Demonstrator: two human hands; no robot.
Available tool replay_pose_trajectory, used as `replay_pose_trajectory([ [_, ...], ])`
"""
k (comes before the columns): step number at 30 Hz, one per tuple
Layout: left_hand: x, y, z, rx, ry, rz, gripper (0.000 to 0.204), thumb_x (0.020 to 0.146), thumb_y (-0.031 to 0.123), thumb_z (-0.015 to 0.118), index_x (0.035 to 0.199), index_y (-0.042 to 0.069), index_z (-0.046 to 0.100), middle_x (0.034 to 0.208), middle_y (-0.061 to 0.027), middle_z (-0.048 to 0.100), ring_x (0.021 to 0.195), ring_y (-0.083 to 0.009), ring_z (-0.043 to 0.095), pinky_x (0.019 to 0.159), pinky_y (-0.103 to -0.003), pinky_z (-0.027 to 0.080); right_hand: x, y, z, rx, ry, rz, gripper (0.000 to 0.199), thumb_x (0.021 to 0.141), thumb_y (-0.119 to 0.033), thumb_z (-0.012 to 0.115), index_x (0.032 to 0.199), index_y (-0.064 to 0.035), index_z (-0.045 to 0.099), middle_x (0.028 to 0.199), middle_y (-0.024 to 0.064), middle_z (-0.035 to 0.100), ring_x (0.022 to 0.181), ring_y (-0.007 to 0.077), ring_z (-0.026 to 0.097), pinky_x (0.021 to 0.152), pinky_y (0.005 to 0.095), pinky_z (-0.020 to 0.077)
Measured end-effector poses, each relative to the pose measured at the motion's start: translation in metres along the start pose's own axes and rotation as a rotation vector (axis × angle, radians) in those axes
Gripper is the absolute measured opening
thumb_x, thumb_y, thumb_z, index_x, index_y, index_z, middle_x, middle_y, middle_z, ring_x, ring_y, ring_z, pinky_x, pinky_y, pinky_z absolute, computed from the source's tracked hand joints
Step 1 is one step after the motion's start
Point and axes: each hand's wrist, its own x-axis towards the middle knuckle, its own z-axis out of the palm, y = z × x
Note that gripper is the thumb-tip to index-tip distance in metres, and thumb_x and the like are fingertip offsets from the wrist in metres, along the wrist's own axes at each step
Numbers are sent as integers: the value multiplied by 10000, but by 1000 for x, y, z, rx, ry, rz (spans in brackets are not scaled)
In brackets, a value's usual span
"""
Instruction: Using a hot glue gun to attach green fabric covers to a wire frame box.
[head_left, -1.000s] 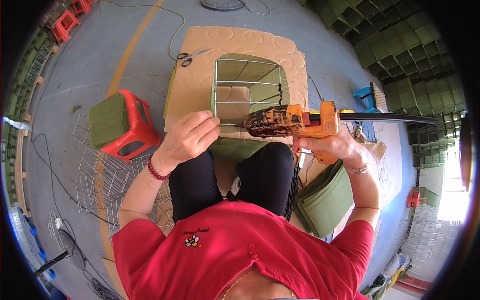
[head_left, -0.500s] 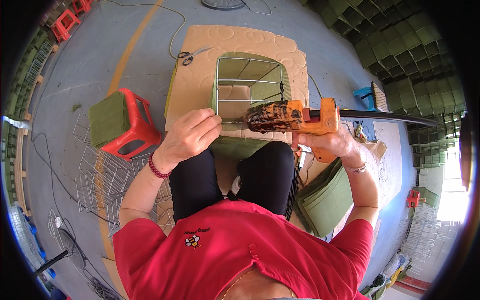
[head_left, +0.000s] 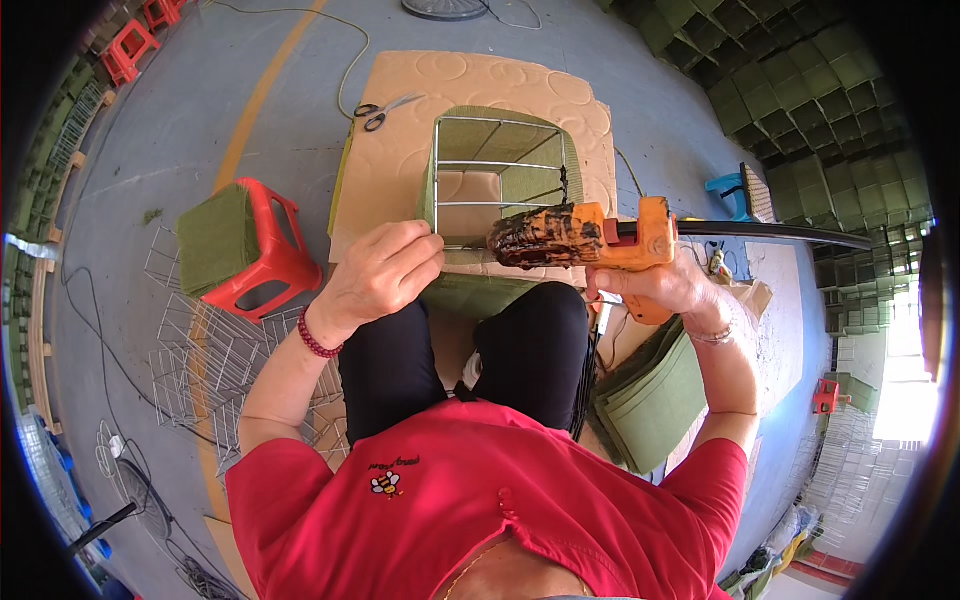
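My right hand (head_left: 672,285) grips an orange glue gun (head_left: 640,240), its front caked with dark glue. A long black glue stick (head_left: 765,231) runs out of its back end. The gun's nose points left, over the near side of a box-shaped wire frame (head_left: 500,163). Green fabric (head_left: 540,185) wraps the frame. At the frame's near left corner my left hand (head_left: 388,265) is closed, thumb and fingers pinching the fabric's edge against the wire. The gun hides part of the near rim. Its tip lies just right of my left fingertips.
Cardboard (head_left: 400,85) lies under the frame, with scissors (head_left: 375,115) on it. A red stool (head_left: 270,285) at left bears folded green fabric (head_left: 215,243). Loose wire frames (head_left: 215,350) lie left of my legs. A green fabric stack (head_left: 655,400) is at right.
Almost nothing differs. My left hand and the frame have shifted very slightly; the glue gun stays at the near rim.
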Motion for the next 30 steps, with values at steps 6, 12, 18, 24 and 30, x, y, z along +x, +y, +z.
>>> replay_pose_trajectory([
  [6,0,1,0,19,6,0,158,625,43,676,782,43,653,916,-25,626,919,-183,605,744,-299,548,-2,5,-3,12,-37,-33,287,839,-87,746,1061,21,600,895,55,643,774,136,624,691,290,518],
  [12,0,1,0,13,0,-1,158,621,43,680,777,43,651,917,-26,626,923,-185,603,745,-299,548,-6,3,-3,-1,10,-15,295,830,-127,762,1037,17,610,874,49,646,762,124,619,681,282,516],
  [18,-1,0,-1,20,1,1,154,622,45,678,773,44,648,917,-28,625,925,-188,602,745,-302,546,-12,5,-7,-98,24,7,278,822,-132,764,1007,13,615,835,36,644,754,112,613,669,272,509],
  [24,-3,1,-1,23,5,5,156,624,45,676,777,42,646,921,-29,626,932,-189,601,751,-303,544,-11,3,-8,-160,40,29,259,821,-129,764,987,3,617,818,37,643,751,112,614,661,273,507],
  [30,-5,3,-1,15,-3,15,161,623,58,670,781,44,650,925,-31,628,929,-189,603,751,-301,540,-4,-1,4,-80,5,-27,267,827,-112,759,1013,5,607,847,45,642,741,121,620,641,274,506],
])
